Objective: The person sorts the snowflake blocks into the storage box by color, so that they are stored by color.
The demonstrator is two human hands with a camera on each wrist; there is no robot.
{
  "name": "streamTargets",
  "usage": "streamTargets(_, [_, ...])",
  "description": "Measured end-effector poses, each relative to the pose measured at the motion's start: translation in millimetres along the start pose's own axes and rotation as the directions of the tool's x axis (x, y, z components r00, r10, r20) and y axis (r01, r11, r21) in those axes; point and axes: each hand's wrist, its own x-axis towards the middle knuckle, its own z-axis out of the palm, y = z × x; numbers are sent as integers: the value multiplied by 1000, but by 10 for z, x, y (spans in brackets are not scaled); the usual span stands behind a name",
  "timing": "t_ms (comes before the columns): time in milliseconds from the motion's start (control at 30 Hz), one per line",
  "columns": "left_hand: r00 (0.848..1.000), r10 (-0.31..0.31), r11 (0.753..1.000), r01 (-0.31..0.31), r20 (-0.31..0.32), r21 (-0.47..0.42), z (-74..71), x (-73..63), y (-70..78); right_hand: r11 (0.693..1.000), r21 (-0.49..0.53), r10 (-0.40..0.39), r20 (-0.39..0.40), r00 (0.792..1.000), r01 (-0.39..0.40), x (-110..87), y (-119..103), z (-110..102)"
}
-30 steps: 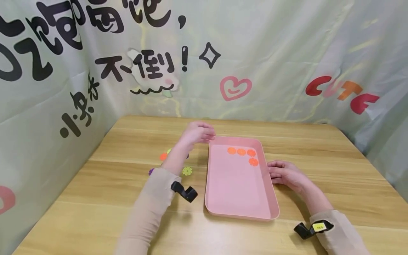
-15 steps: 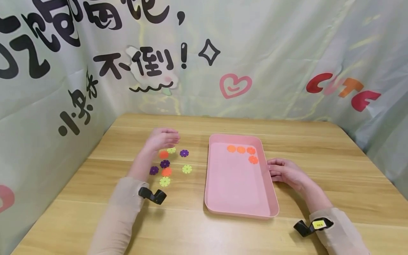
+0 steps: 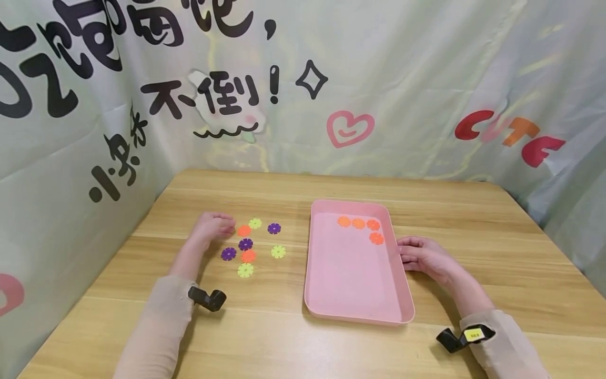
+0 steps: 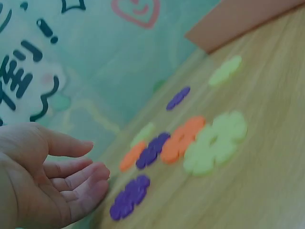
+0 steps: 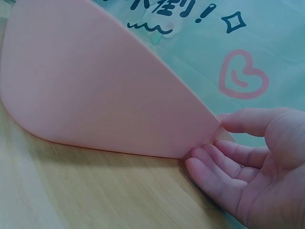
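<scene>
My left hand (image 3: 214,227) is at the left edge of a loose group of flower-shaped plastic discs, its bent fingers holding nothing. In the left wrist view a purple disc (image 4: 130,197) lies just beyond its fingertips, with orange discs (image 4: 183,139) and green discs (image 4: 215,143) farther off. A shallow pink tray (image 3: 350,279) stands right of the group. Inside it, orange discs (image 3: 358,223) form a corner shape at the far right. My right hand (image 3: 428,259) rests with its fingertips against the tray's outer right wall; the right wrist view shows the thumb at the rim.
The wooden table (image 3: 265,337) carries everything. A printed cloth (image 3: 402,79) hangs behind and along both sides. Black camera mounts sit on the left wrist (image 3: 207,298) and the right wrist (image 3: 466,338).
My left hand has moved from the tray's far left corner leftward and down to the left edge of the loose discs, uncovering them. My right hand and the tray have stayed put.
</scene>
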Motion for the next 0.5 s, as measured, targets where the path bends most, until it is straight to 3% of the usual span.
streamTargets(167, [1000,6,1000,-5,-5,22,-16,21,-69,1000,-12,12,-8,1000,-12,-6,10,1])
streamTargets(400, [999,22,977,-28,29,213,61,27,-28,1000,4,2,-3,1000,-2,3,3,-4])
streamTargets(500, [998,32,969,-42,47,244,103,30,-10,1000,10,1,5,1000,-1,3,2,-5])
